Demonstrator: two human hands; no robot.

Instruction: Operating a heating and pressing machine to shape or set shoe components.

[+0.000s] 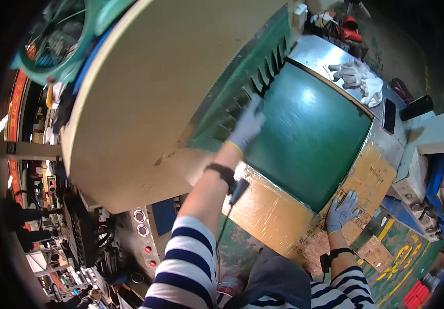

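Observation:
My left hand (246, 126), in a pale grey glove, reaches over the near left part of a smooth green conveyor belt (309, 129). Its fingertips point at the slit green curtain (242, 105) hanging under a large beige machine hood (150, 92). The hand is slightly blurred; its index finger looks stretched out, and I see nothing held. Gloved as well, my right hand (342, 210) lies with fingers spread on the cardboard (371, 177) covering the belt's right edge. More taped cardboard runs along the near side.
On the metal ledge beyond the belt lie white work gloves (358, 77) and a black phone (388, 116). A dark cylinder (416, 107) stands to their right. At lower left is a panel with red buttons (148, 250). A green fan (57, 41) is at upper left.

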